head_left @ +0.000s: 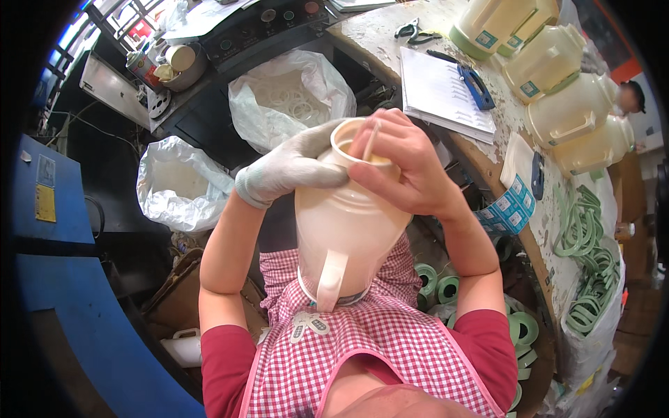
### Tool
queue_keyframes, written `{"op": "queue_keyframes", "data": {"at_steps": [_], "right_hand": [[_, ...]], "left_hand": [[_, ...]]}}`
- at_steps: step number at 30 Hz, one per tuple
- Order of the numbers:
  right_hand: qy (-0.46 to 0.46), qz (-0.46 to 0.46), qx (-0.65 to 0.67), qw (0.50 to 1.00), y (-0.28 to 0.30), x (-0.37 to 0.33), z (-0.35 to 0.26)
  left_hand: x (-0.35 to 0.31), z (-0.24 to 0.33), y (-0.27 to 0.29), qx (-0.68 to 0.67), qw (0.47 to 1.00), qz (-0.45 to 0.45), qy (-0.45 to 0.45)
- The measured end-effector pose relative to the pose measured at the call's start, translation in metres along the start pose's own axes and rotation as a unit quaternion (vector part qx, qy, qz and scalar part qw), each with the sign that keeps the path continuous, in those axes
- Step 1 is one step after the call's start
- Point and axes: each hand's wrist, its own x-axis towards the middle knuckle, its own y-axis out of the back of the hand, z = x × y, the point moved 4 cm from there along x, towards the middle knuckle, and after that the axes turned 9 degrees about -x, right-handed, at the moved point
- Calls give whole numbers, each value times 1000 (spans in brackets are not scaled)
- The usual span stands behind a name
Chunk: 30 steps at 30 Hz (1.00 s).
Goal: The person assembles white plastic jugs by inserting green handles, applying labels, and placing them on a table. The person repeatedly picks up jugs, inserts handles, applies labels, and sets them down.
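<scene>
A cream plastic jug point(352, 223) rests upright on my lap, tilted slightly, its handle point(332, 279) toward me. My left hand point(296, 164), in a pale work glove, is closed around the jug's neck, with the thumb near the rim. At the round mouth point(340, 143), my bare right hand point(404, 164) has its fingers bent over the rim and partly inside. Between those fingers shows a thin pale strip point(373, 139), slightly blurred; whether it is part of a ring, I cannot tell. The jug's inside is mostly hidden by the right hand.
Ahead is a plastic bag of translucent rings point(300, 104); another white bag point(178, 181) stands left. The worn bench point(488, 150) at right holds papers point(439, 90), pliers point(416, 32), several jugs point(575, 108) and green rings point(592, 258). A blue machine panel point(83, 334) lies left.
</scene>
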Motion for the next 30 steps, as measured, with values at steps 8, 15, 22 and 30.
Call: {"op": "queue_keyframes", "data": {"at_steps": [8,15,22,30], "right_hand": [[-123,-10,181,976,1,26,56],[-296,175,412,844,155,64,393],[-114,58,81,989,44,162,407],[-32,-423,-452,785,-282,82,299]], "left_hand": [[12,-3,4,-41,999,7,11],[-108,76,50,126,921,309,-203],[-221,93,55,182,681,564,-430],[-245,65,72,403,653,582,-270]]}}
